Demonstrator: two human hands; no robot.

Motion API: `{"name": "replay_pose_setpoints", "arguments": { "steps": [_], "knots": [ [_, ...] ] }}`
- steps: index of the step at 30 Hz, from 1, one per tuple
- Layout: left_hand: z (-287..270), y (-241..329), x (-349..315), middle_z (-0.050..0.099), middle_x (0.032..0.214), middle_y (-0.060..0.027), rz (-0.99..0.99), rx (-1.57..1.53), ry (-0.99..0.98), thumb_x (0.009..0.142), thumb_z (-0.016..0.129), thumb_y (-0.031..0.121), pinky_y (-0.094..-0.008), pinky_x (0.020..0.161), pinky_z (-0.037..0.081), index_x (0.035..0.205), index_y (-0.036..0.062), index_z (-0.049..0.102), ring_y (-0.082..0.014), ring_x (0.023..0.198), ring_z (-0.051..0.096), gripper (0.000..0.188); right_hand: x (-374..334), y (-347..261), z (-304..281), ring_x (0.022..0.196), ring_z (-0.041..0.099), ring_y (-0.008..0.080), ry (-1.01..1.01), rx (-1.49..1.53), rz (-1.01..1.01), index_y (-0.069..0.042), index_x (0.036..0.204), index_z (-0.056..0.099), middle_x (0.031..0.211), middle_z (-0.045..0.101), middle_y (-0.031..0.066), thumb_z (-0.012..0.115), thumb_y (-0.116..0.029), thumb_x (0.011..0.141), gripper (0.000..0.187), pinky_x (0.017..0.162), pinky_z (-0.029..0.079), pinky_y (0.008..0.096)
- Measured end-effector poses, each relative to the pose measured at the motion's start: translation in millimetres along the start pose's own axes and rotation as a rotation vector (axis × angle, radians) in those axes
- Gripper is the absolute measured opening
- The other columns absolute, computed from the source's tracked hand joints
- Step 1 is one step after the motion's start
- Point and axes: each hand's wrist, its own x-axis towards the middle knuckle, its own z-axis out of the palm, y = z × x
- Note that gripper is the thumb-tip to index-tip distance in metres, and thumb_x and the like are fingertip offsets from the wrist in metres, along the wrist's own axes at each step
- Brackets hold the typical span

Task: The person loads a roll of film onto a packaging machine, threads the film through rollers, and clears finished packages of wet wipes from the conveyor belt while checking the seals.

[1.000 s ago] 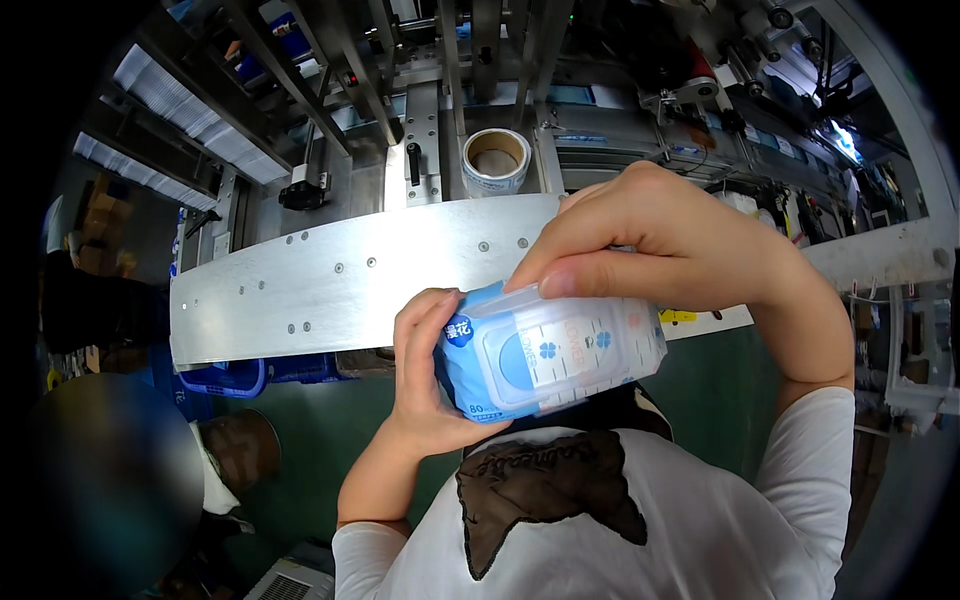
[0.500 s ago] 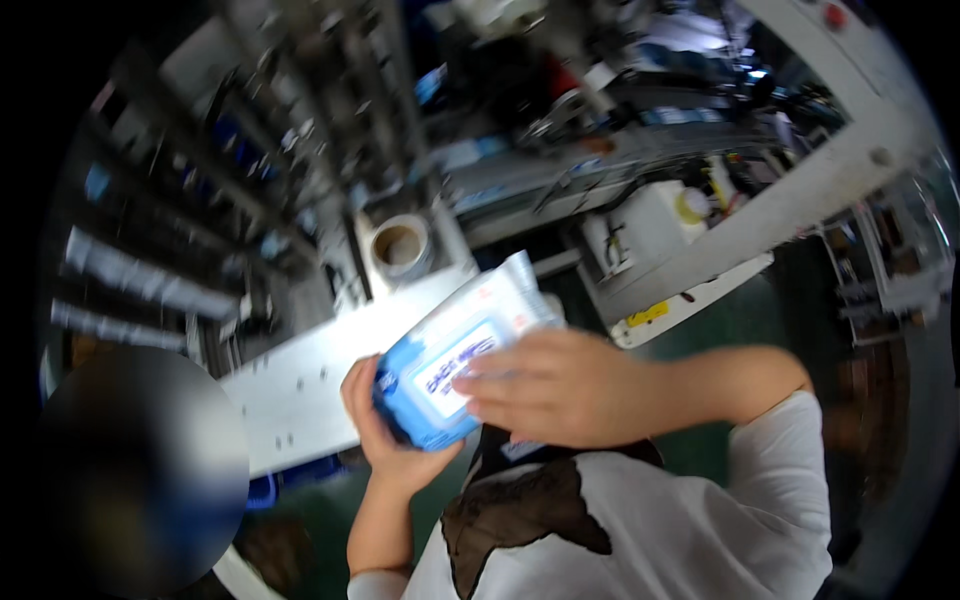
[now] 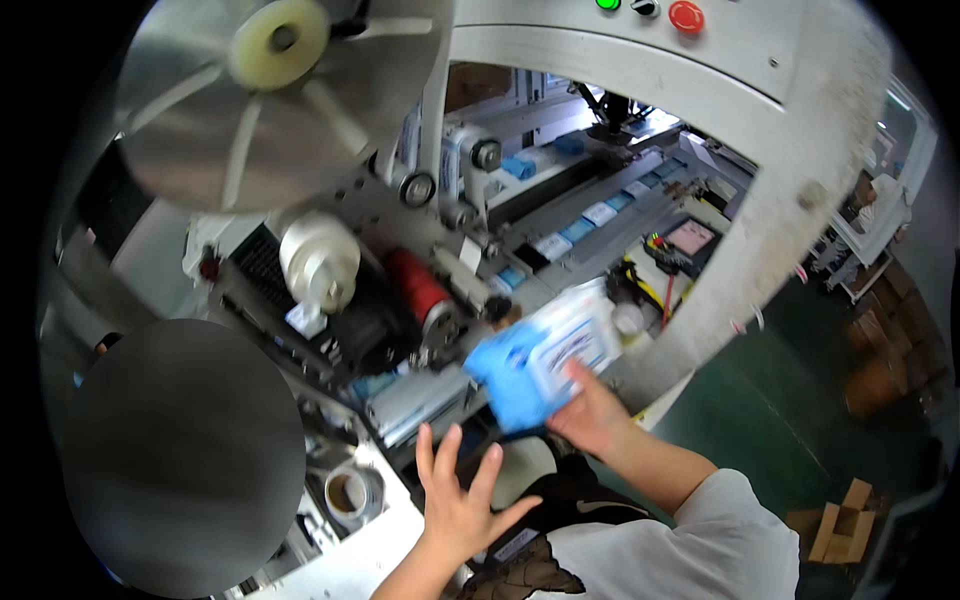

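Our hands first: our right hand grasps the soft blue-and-white plastic wipes pack from below, fingers wrapped over its near edge. Our left hand is released, palm up, fingers spread, touching nothing.

Pack position: just right of frame centre, tilted, blurred, held in the air at 1 o'clock from the left hand. It sits in front of the grey metal packaging machine.

Around it:
- Red cylindrical roller at 9 o'clock from the pack, near it.
- White cylindrical roll further out at 9 o'clock, beside the red one.
- Large silver spoked metal disc at 11 o'clock, well apart.
- Row of small blue-and-white packs on the conveyor lane at 12 o'clock, inside the machine opening.
- Brown tape roll at 9 o'clock from the left hand, near it.
- Green floor at 3 o'clock.
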Motion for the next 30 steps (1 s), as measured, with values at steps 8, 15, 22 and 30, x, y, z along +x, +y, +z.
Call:
{"name": "replay_pose_setpoints", "arguments": {
  "steps": [8,15,22,30],
  "knots": [
    [55.2,-38.5,-31.3,0.026,0.138,-0.0265,-0.683,0.534,-0.113,0.062,0.080,0.028,-0.0561,0.102,0.026,0.123,0.0034,0.043,-0.0468,0.126,0.027,0.075,308.8,-207.4,-18.0,0.111,0.050,0.0178,0.202,-0.050,-0.665,-0.013,0.122,0.048,0.115,0.057,0.0003,0.074,0.000,0.070,0.060,0.097,0.031,0.0409],
    [69.9,-13.5,-105.5,0.025,0.143,-0.0262,-1.551,0.925,-0.331,0.064,0.062,0.073,-0.0605,0.105,0.021,0.141,0.0016,0.026,-0.0498,0.133,0.017,0.111,506.0,-296.1,-49.1,0.111,0.051,0.0235,0.423,-0.234,-0.829,-0.008,0.129,0.043,0.127,0.050,0.0091,0.075,0.008,0.065,0.074,0.092,0.041,0.0361],
    [69.5,-7.5,-158.2,0.019,0.146,-0.0246,-1.434,0.934,-0.262,0.074,0.059,0.065,-0.0617,0.105,0.015,0.143,0.0012,0.021,-0.0462,0.135,0.012,0.101,591.8,-318.8,0.0,0.121,0.046,0.0289,0.765,-0.582,-0.766,-0.003,0.136,0.034,0.132,0.048,0.0144,0.081,-0.004,0.063,0.086,0.099,0.040,0.0370],
    [69.1,-7.7,-130.3,0.029,0.144,-0.0199,-1.615,0.871,-0.171,0.074,0.060,0.062,-0.0529,0.107,0.022,0.141,0.0066,0.029,-0.0397,0.134,0.021,0.093,664.1,-277.8,-25.2,0.110,0.052,0.0274,0.503,-0.788,-0.487,-0.004,0.129,0.043,0.126,0.051,0.0135,0.088,-0.027,0.057,0.088,0.087,0.046,0.0447]
  ]
}}
